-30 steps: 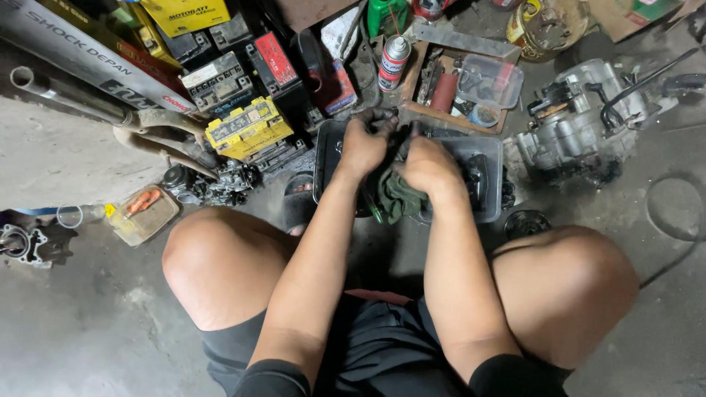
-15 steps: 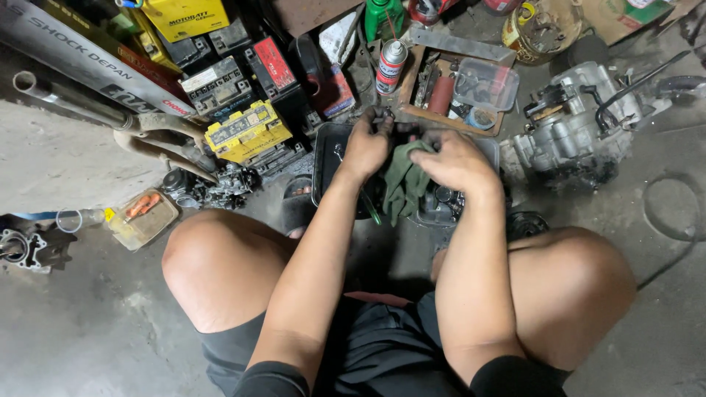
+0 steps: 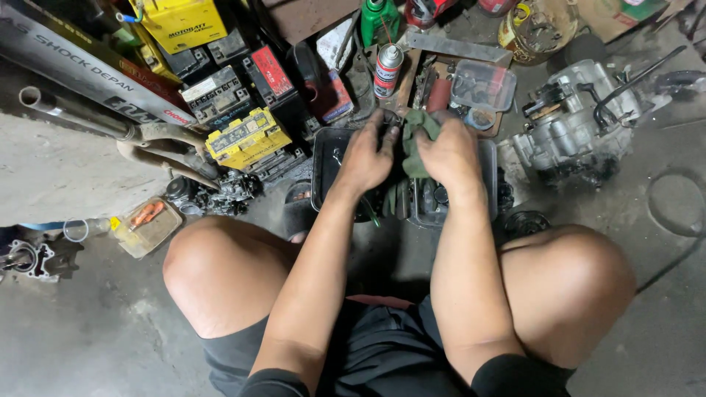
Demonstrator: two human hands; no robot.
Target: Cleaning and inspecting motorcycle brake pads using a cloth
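I squat over a dark metal tray (image 3: 321,170) on the concrete floor. My right hand (image 3: 450,153) grips a green rag (image 3: 416,141) that hangs down between both hands into the tray. My left hand (image 3: 368,156) is closed around a small dark part at the rag's left edge; the part itself is mostly hidden by my fingers. Black engine pieces (image 3: 435,198) lie in the tray under my hands.
A grey engine block (image 3: 570,132) stands at the right. Yellow and black batteries (image 3: 246,140) are stacked at the upper left beside metal pipes (image 3: 81,117). A spray can (image 3: 387,70), a clear plastic box (image 3: 483,86) and a green bottle (image 3: 379,18) sit behind the tray.
Both hands have lifted from low in the tray and moved toward its far edge, bringing the green rag up with them. The rag now hangs between the hands.
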